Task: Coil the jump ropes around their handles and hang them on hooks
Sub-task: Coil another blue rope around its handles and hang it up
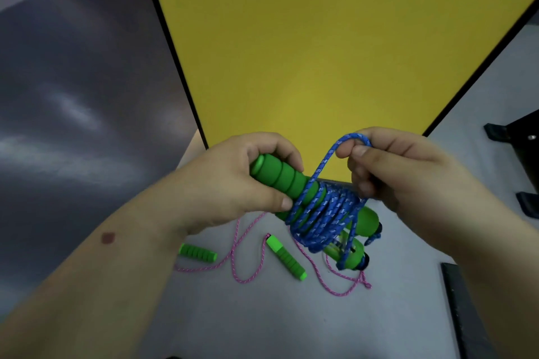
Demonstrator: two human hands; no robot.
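My left hand [233,181] grips the green foam handles [284,178] of a jump rope, held level above the table. Its blue rope [323,213] is wound in several turns around the handles. My right hand [402,172] pinches a loop of that blue rope just above and to the right of the coil. Below, on the grey table [262,318], lies a second jump rope: a loose pink rope [233,259] with two green handles, one on the left [197,253] and one in the middle [287,256]. No hook is in view.
A yellow panel [320,52] with a black edge stands behind the table. A dark purple-grey wall [73,96] fills the left. Black objects [516,131] sit at the right edge, and a dark strip [463,309] lies at the lower right.
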